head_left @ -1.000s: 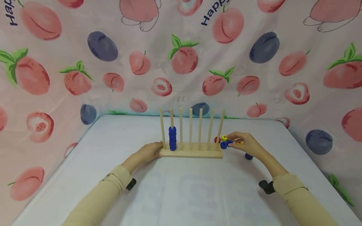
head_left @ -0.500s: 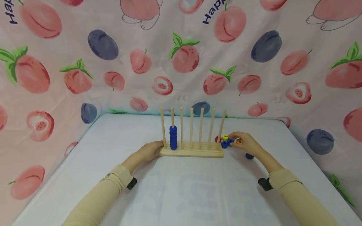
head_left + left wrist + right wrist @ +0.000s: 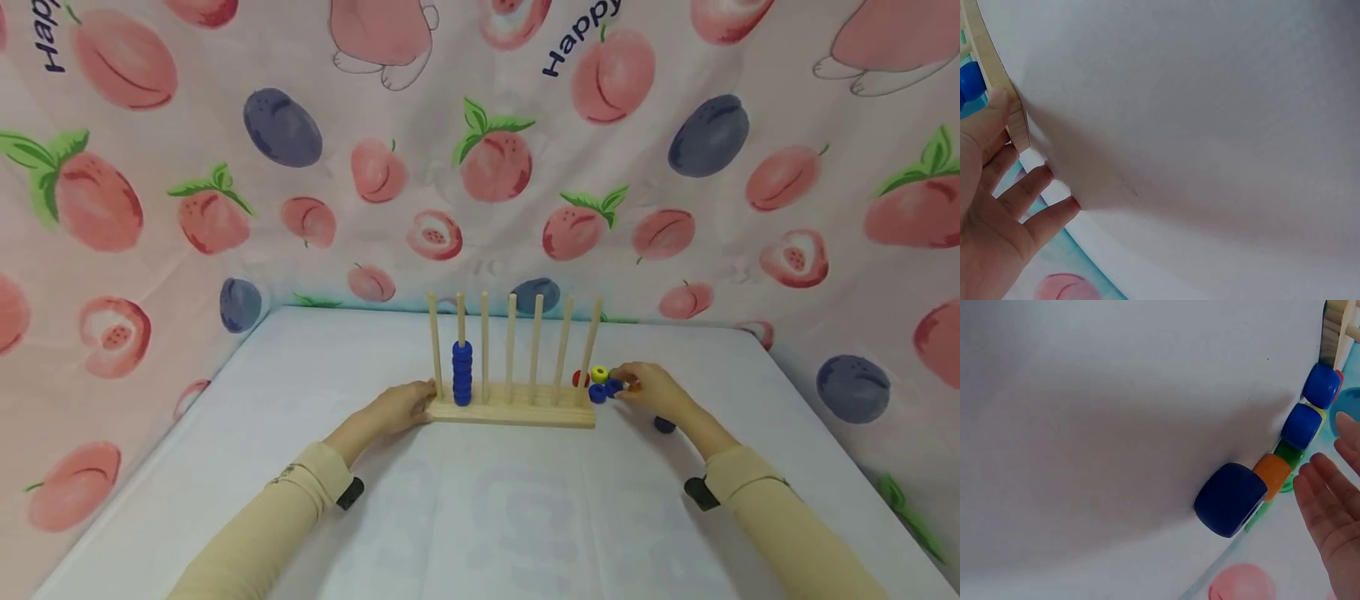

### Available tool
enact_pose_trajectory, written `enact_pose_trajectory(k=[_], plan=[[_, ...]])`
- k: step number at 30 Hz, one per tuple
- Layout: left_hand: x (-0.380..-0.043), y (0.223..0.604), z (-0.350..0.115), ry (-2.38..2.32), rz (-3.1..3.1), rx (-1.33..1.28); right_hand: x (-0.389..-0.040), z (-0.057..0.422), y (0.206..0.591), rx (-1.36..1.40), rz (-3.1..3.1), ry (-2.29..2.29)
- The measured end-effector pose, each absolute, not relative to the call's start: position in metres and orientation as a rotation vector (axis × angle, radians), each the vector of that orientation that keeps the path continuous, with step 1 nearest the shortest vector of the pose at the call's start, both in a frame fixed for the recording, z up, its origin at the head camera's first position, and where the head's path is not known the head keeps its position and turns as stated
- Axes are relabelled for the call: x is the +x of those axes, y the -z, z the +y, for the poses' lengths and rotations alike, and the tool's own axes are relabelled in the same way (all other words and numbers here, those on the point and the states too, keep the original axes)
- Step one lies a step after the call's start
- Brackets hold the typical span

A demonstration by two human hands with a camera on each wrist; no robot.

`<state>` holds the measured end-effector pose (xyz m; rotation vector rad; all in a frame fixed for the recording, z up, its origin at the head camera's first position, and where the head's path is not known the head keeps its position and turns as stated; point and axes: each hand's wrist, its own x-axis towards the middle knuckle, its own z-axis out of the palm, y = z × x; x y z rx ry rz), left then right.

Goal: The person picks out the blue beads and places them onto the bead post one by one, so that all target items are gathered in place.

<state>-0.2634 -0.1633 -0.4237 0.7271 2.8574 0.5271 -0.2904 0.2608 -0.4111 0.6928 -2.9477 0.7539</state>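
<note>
A wooden bead rack (image 3: 510, 413) with several upright pegs stands on the white table. A stack of blue beads (image 3: 462, 373) sits on its second peg from the left. My left hand (image 3: 402, 407) grips the rack's left end, with the thumb (image 3: 991, 115) on the base and the other fingers spread beside it. My right hand (image 3: 654, 392) hovers at the loose beads right of the rack, fingers extended and no bead seen between them. Nearest it are blue (image 3: 1302, 426), orange (image 3: 1271, 477) and green (image 3: 1288, 454) beads; its fingers partly cover some in the head view.
A red bead (image 3: 581, 378), a yellow bead (image 3: 599, 374) and another blue bead (image 3: 597, 393) lie by the rack's right end. A dark blue bead (image 3: 1231, 500) lies apart, below the right wrist. Behind the table hangs a fruit-print cloth (image 3: 480, 167).
The head view has tilted slightly. My right hand has shifted a little among the loose beads, while my left hand keeps its grip on the rack. The stacked beads stay put.
</note>
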Motion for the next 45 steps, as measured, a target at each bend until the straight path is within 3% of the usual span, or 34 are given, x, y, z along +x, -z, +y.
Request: enact_pose_trajectory(k=[20,45], plan=[[-0.261,0.43,-0.161,-0.497,2.851,0.728,-0.297,0.25,0.421,0.66,-3.064,-0.564],[-0.265,0.425,-0.161,-0.471,2.864,0.707,-0.291,0.253,0.406,0.606,-3.011,-0.609]])
